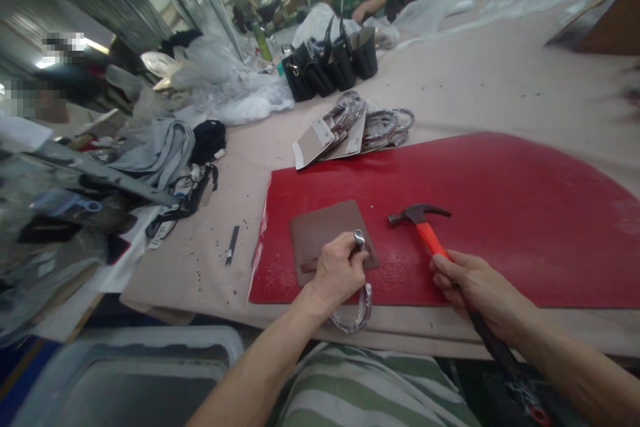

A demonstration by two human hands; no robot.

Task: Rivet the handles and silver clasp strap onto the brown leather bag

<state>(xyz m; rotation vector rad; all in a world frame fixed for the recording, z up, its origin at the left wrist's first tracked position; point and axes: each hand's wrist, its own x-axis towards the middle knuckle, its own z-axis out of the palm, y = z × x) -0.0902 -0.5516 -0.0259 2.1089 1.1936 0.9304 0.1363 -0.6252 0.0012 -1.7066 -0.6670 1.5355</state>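
Lying under everything, red mat (500, 227); brown leather panel (325, 233) at its 8 o'clock corner. Clenched on orange-handled hammer (425, 230), right hand (480, 287), at 3 o'clock of panel. Pinching wrapped strap (357, 293) against panel, left hand (337, 270). No legible writing.

Panel (327, 230) on mat (500, 227); hammer (423, 223) right
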